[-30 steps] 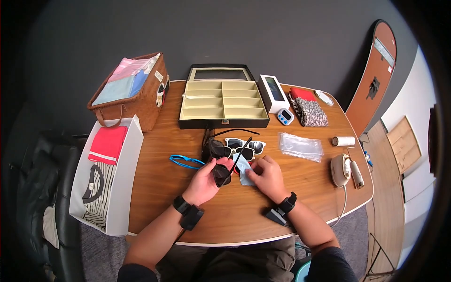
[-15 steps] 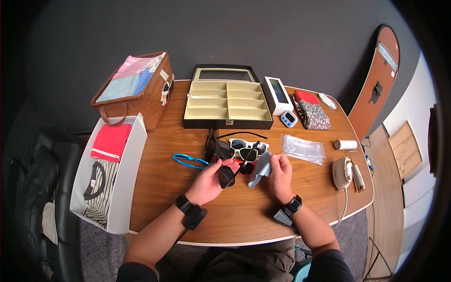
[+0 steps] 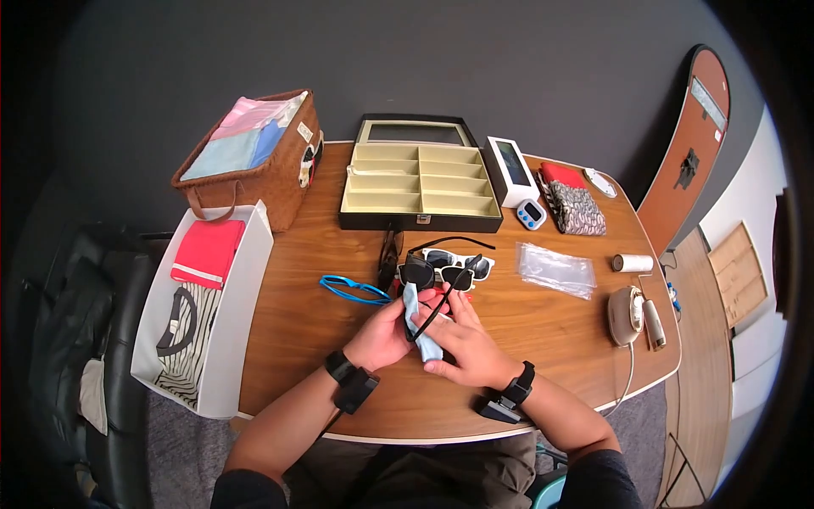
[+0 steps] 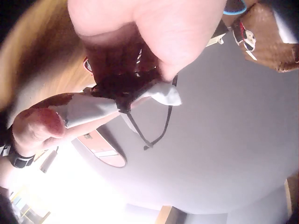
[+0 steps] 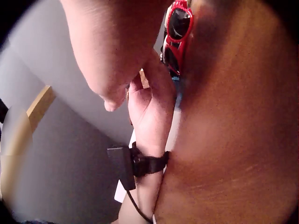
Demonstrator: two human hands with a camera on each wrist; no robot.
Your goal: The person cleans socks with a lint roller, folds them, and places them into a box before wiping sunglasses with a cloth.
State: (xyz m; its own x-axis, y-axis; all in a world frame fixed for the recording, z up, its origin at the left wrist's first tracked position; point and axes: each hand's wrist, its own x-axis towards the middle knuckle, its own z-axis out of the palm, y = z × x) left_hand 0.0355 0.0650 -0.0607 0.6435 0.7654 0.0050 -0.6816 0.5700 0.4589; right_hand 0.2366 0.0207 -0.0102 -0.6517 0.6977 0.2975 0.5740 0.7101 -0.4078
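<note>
Black sunglasses (image 3: 415, 271) are gripped by my left hand (image 3: 380, 338), their temples sticking up and right. My right hand (image 3: 471, 348) holds a light blue cloth (image 3: 429, 349) against the nearer lens, which is covered by the cloth and fingers. In the left wrist view the cloth (image 4: 91, 111) stretches from the right thumb to the dark frame. Just beyond the hands lie white sunglasses (image 3: 482, 268) and red sunglasses (image 5: 181, 24). Blue glasses (image 3: 352, 289) rest left of them, next to a dark folded pair (image 3: 389, 256).
An open compartment case (image 3: 421, 222) stands at the back. Left are a white bin (image 3: 242, 331) with clothes and a brown basket (image 3: 292, 161). On the right lie clear plastic bags (image 3: 555, 270), a blue-buttoned timer (image 3: 531, 214), a corded appliance (image 3: 626, 316) and a lint roller (image 3: 632, 263).
My right hand lifted the cloth off to the right, then brought it back left onto the sunglasses' nearer lens. My left hand keeps hold of the sunglasses.
</note>
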